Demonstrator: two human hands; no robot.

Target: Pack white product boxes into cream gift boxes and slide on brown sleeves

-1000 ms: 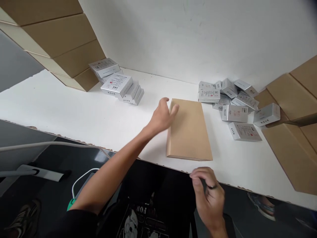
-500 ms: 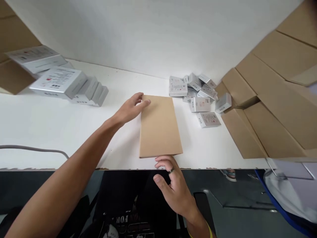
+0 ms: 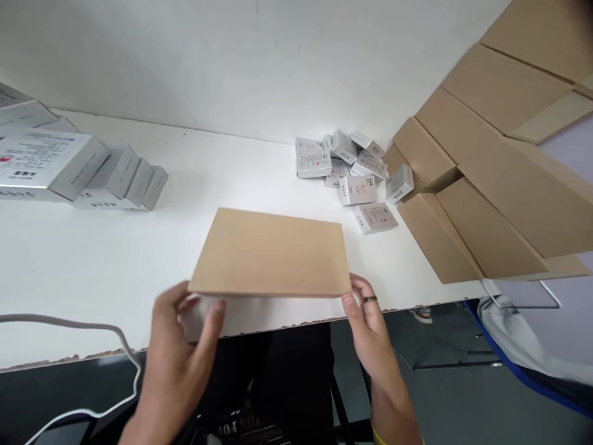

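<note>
A flat brown cardboard box (image 3: 273, 256) lies crosswise in front of me, its long side towards me, near the table's front edge. My left hand (image 3: 180, 346) is at its near left corner. The fingers curl round that corner, and the thumb points up by the front edge. At the near right corner, my right hand (image 3: 375, 334), with a ring on one finger, pinches the box between thumb and fingers. The fingertips behind the box are partly hidden. Whether the box rests fully on the table I cannot tell.
Small silver-white boxes (image 3: 359, 188) lie heaped at the back right, and more white boxes (image 3: 50, 164) are stacked at left. Large brown cartons (image 3: 491, 228) lean at right. A pale cable (image 3: 92, 324) crosses the table's front left edge.
The box has turned from lengthwise to crosswise. My left hand has come back from its far left corner to the near left one. My right hand has taken hold of the near right corner.
</note>
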